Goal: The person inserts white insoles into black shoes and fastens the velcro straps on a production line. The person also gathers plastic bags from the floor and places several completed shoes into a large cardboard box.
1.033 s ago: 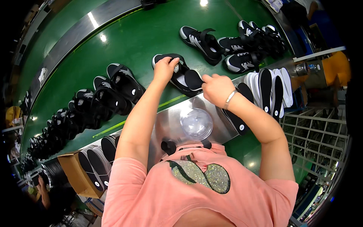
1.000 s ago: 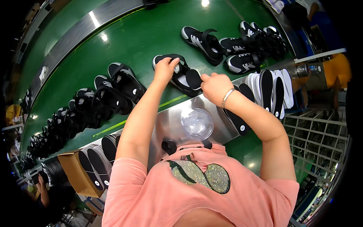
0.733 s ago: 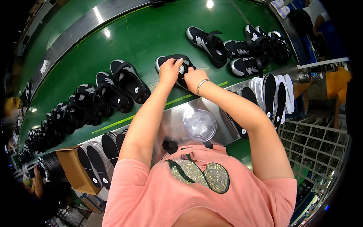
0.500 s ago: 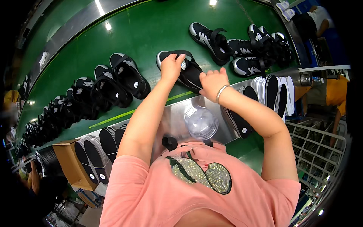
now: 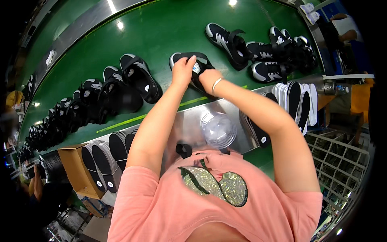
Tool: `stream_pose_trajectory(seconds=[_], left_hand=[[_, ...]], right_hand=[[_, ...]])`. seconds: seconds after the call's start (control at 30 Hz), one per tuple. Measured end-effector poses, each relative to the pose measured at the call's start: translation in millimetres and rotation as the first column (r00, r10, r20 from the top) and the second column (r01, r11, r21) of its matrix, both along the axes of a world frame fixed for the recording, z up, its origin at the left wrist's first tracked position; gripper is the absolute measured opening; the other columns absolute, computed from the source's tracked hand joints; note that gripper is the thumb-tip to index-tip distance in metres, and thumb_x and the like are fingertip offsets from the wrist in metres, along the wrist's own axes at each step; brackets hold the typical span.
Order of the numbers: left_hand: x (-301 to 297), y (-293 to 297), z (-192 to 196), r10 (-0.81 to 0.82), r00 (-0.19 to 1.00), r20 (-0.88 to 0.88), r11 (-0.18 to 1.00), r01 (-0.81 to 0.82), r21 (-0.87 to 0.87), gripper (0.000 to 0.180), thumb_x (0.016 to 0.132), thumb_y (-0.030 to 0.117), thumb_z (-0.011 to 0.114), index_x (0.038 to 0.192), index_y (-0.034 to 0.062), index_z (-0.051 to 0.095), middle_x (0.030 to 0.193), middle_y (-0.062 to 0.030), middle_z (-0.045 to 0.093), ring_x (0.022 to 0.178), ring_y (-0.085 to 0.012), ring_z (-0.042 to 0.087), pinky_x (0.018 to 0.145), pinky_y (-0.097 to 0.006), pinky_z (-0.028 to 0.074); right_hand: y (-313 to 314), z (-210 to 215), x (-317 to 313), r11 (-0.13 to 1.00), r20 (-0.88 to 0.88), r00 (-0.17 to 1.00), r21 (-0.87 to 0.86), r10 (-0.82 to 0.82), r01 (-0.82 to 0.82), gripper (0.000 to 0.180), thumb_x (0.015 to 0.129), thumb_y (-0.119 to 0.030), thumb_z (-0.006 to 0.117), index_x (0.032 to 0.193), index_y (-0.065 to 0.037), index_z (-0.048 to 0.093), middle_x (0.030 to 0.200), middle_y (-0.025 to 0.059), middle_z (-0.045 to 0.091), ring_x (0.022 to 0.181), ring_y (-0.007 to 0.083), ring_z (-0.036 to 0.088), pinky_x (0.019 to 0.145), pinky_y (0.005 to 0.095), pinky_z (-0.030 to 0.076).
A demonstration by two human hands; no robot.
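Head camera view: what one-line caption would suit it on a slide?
Both hands, left and right, work on a black shoe on a green conveyor belt lined with shoes.

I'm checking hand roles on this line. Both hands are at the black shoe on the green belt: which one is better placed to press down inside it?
Probably the right hand: it lies over the open top of the black shoe, while the left hand grips its near-left rim, steadying it.

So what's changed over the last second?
The right hand came in from the insoles to the black sandal on the green belt, joining the left hand; both now grip it. The clear plastic cup and the rows of sandals look unchanged.
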State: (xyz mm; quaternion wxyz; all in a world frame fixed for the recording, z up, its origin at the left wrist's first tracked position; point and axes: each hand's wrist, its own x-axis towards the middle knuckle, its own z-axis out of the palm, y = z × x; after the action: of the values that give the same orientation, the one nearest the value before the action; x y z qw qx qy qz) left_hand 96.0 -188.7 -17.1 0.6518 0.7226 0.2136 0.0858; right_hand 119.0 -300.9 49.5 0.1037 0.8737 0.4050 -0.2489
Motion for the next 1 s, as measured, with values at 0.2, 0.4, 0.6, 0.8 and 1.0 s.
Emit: stream_pose_trajectory(seconds=[0.2,0.4,0.6,0.8,1.0], left_hand=[[-1,2,1,-0.023,1.000,-0.008,0.997,0.022,-0.075,0.027,0.082,0.029,0.055,0.080,0.0021,0.058,0.064,0.0005,0.054,0.052,-0.0068,0.047,0.043,-0.022,0.035],[-2,0,2,-0.011,1.000,-0.003,0.994,0.010,-0.110,0.027,0.082,0.029,0.055,0.081,0.0024,0.058,0.065,0.0004,0.055,0.052,-0.0067,0.048,0.043,-0.021,0.036],[-2,-1,3,0.010,0.999,-0.046,0.996,-0.014,-0.087,0.026,0.082,0.028,0.055,0.082,0.0027,0.058,0.065,0.0008,0.055,0.054,-0.0063,0.048,0.045,-0.021,0.037],[-1,-2,2,-0.028,1.000,0.002,1.000,0.028,-0.014,0.027,0.082,0.028,0.055,0.082,0.0015,0.058,0.066,0.0008,0.055,0.055,-0.0061,0.047,0.047,-0.021,0.036],[-7,-6,11,0.042,0.997,0.062,0.993,-0.035,-0.109,0.034,0.078,0.029,0.058,0.079,-0.0042,0.058,0.063,-0.0101,0.057,0.057,-0.0162,0.052,0.054,-0.030,0.041]], right_hand=[[24,-7,21,0.875,-0.301,0.947,-0.424,0.110,-0.236,0.029,0.073,-0.012,0.054,0.099,-0.002,0.060,0.099,0.0130,0.060,0.090,0.0264,0.059,0.074,0.0353,0.048],[19,-18,8,0.964,-0.048,0.991,-0.243,-0.128,0.113,0.024,0.076,-0.014,0.054,0.097,-0.006,0.062,0.098,0.0105,0.061,0.088,0.0236,0.060,0.074,0.0323,0.048],[8,11,6,0.931,-0.143,0.979,-0.315,0.145,-0.183,0.025,0.072,-0.012,0.052,0.094,-0.005,0.063,0.096,0.0101,0.062,0.088,0.0245,0.060,0.072,0.0328,0.048],[-25,10,-3,0.964,-0.238,0.967,-0.224,0.090,-0.145,0.031,0.070,-0.012,0.047,0.096,-0.003,0.062,0.095,0.0150,0.061,0.093,0.0275,0.057,0.098,0.0521,0.017],[-36,-22,18,0.872,-0.594,0.796,0.323,-0.116,0.368,0.038,0.074,-0.024,0.053,0.101,0.001,0.055,0.094,0.0138,0.061,0.087,0.0221,0.059,0.084,0.0400,0.040]])
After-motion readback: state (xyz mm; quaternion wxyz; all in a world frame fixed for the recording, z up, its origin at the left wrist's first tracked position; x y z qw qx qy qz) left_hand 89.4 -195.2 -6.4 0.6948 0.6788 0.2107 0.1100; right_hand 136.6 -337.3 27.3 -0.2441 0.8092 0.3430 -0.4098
